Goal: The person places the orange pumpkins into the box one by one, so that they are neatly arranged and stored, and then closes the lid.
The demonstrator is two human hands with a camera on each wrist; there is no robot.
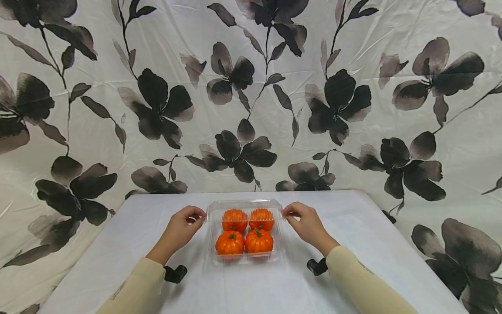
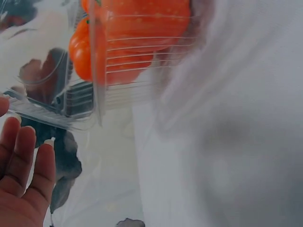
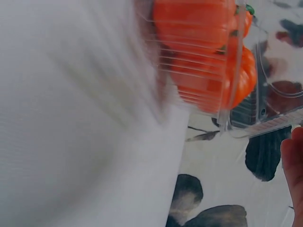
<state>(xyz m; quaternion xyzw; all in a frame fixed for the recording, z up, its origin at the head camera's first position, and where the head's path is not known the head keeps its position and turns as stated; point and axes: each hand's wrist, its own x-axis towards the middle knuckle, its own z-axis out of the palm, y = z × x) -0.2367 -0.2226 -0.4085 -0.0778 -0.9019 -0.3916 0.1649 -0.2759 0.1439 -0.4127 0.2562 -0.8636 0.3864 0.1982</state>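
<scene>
A clear plastic clamshell container (image 1: 276, 252) stands on the table with several small orange pumpkins (image 1: 229, 243) inside, each green-stemmed. Its hinged lid (image 1: 243, 204) is raised at the back, overlapping the rear pumpkins in the head view. At the lid's left corner my left hand (image 1: 184, 229) pinches the edge between thumb and fingers. My right hand (image 1: 307, 224) pinches the opposite corner the same way. The left wrist view shows the container's ribbed side wall (image 2: 137, 61) and the other left fingers (image 2: 40, 175) below the lid. Only part of the right hand appears in the right wrist view.
A white cloth covers the table (image 1: 251, 288). Behind it hangs a pale curtain (image 1: 282, 131) with dark flowers, close to the table's back edge. Black wrist cameras (image 1: 175, 274) sit at both sleeve cuffs.
</scene>
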